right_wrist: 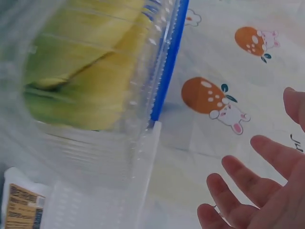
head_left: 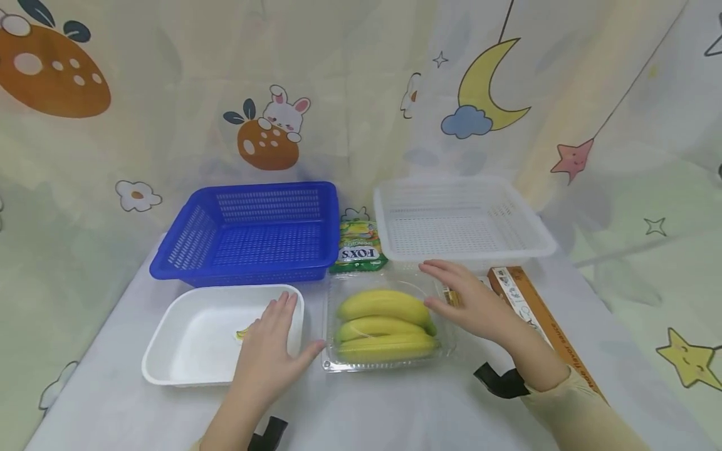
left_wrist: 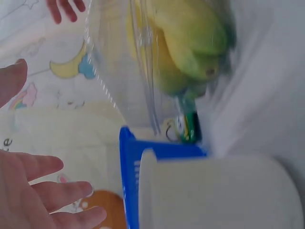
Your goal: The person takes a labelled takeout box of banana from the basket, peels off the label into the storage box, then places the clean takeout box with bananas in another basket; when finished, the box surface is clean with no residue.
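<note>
Several yellow bananas (head_left: 383, 326) lie inside a clear plastic box (head_left: 333, 365) at the middle of the table. My left hand (head_left: 271, 351), fingers straight, is above the right part of a white tray (head_left: 186, 338) and to the left of the box. It partly covers a small yellow patch (head_left: 241, 334) in the tray. My right hand (head_left: 468, 300) is at the box's upper right, fingers extended and holding nothing. In the left wrist view the green ends of the bananas (left_wrist: 195, 38) show through the plastic.
A blue basket (head_left: 254, 275) stands behind the white tray, and a white basket (head_left: 468, 254) at the back right. Between them lies a green Fox's packet (head_left: 358, 247). A long brown-and-white box (head_left: 547, 326) lies at the right, partly behind my right arm.
</note>
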A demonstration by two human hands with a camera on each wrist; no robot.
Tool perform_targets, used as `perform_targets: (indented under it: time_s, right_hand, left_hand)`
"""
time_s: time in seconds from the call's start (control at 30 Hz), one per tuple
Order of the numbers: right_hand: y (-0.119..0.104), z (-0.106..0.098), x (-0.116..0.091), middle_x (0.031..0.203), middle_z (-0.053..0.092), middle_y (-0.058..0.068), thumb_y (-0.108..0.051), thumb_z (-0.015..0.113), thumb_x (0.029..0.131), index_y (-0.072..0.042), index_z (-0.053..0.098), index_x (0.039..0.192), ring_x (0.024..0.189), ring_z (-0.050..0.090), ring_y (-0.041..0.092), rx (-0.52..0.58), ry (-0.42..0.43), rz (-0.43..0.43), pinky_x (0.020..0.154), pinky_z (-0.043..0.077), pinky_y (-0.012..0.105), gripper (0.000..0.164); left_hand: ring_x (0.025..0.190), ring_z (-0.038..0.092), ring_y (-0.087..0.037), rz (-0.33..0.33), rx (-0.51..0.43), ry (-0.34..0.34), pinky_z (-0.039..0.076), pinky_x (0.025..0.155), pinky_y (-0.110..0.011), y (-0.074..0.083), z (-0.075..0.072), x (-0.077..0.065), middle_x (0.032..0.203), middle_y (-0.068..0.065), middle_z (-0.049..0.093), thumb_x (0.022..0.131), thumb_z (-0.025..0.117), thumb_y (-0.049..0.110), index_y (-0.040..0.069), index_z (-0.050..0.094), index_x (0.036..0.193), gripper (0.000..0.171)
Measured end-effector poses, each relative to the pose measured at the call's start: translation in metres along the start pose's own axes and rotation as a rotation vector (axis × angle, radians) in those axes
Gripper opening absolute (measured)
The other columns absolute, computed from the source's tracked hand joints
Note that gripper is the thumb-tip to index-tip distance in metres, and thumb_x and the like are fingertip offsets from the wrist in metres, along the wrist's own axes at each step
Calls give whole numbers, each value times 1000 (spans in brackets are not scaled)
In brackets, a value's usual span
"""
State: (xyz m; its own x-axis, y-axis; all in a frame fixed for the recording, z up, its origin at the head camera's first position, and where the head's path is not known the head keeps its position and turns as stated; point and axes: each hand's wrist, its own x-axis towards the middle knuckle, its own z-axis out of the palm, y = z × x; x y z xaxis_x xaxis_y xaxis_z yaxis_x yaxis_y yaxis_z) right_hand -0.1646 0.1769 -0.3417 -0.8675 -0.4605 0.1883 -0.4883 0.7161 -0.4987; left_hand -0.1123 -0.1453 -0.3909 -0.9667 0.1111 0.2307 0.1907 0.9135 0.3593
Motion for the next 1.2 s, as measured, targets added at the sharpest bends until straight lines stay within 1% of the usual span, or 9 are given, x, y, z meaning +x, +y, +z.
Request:
perform_targets:
  time_s: [0.17,0.33,0.43,0.53,0.7,0.77,0.9,1.0,1.2]
  right_hand:
    - [5,7,-11,143,35,15,-29,60,87,-8,39,137,130,32,37,-36,56,2,100,32,58,59]
    - [12,14,-22,144,33,15,-30,61,86,-7,38,138,130,31,38,-39,52,49,99,32,60,61]
    - [16,20,-27,145,32,15,-31,62,85,-8,36,139,130,31,39,-47,44,60,99,31,62,64]
    - [19,26,-30,146,29,16,-31,65,82,-7,33,140,129,30,42,-44,41,61,97,31,65,71]
    - [23,36,-33,149,19,18,-38,68,77,-9,26,143,130,26,47,-36,14,109,92,32,69,84]
    - [24,40,-34,151,14,19,-41,70,75,-11,23,145,130,23,49,-25,4,134,90,31,71,89]
    - [26,48,-36,151,11,20,-44,72,70,-9,21,145,131,21,50,-30,7,134,91,29,71,97]
    - [29,53,-37,151,12,20,-45,73,68,-6,22,144,131,23,49,-39,16,123,94,29,69,100]
    - [34,61,-40,151,13,19,-47,75,64,-7,23,144,129,26,48,-63,36,132,92,33,68,103]
  left_hand:
    - [132,33,-35,36,-35,-35,34,103,-52,13,14,3,144,-15,34,71,64,59,2,33,139,94]
    - [133,32,-31,43,-74,-70,35,103,-49,26,26,4,146,-13,32,67,66,62,4,28,142,102]
    - [135,29,-30,37,-98,-98,35,103,-49,31,31,7,148,-13,27,65,67,64,4,24,143,108]
    - [136,25,-30,10,-148,-143,35,104,-49,33,36,9,151,-14,19,62,68,64,3,17,145,114]
    - [137,19,-34,-13,-221,-199,28,107,-49,34,45,12,152,-16,7,58,70,65,2,8,146,124]
    - [138,14,-35,-11,-241,-205,25,109,-49,33,48,13,152,-18,4,57,72,64,2,6,145,127]
    - [139,9,-36,-16,-273,-202,22,109,-51,32,52,13,152,-19,2,56,75,60,2,4,146,128]
    - [139,11,-35,-16,-296,-187,22,110,-50,31,55,13,152,-19,5,56,77,56,2,5,145,128]
    - [138,16,-37,-13,-336,-148,21,110,-48,32,61,14,150,-22,10,55,79,52,-3,6,144,127]
